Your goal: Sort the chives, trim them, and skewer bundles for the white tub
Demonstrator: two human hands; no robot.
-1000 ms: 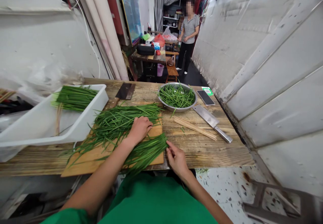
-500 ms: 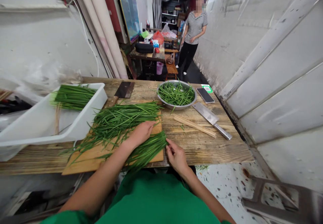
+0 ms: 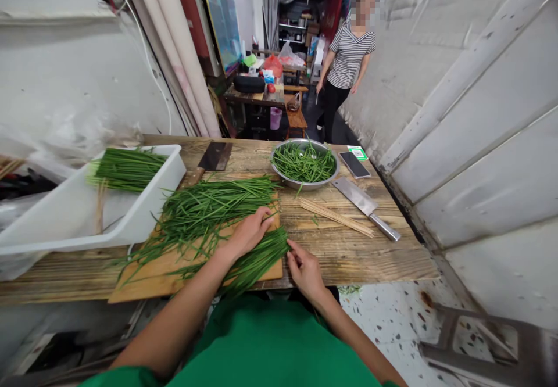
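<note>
The board (image 3: 150,279) bears a heap (image 3: 218,201) of long green leaves and, at five o'clock from it, the smaller bunch (image 3: 261,257) we are handling, its ends just past the board's right edge. We seem to be evening those ends; the next move, in our judgement, calls for a light touch that keeps them level. Our left hand (image 3: 250,233) arches over the bunch, half curled; whether it pinches leaves, we cannot tell. Our right hand (image 3: 307,271) has forefinger and thumb slightly apart at the ends, perhaps pinching a tip; we cannot be sure.

Around the bunch as clock centre spreads the table (image 3: 370,262), with a person (image 3: 349,64) beyond at one. The tray (image 3: 164,195) lies at ten, the bowl (image 3: 307,185) of leaves at one, the silver cleaver (image 3: 356,196) at two, the dark cleaver (image 3: 215,156) at eleven, the sticks (image 3: 335,217) at two, the phone (image 3: 355,165) between one and two. The heap crowds our left hand most and could tangle with the bunch.
</note>
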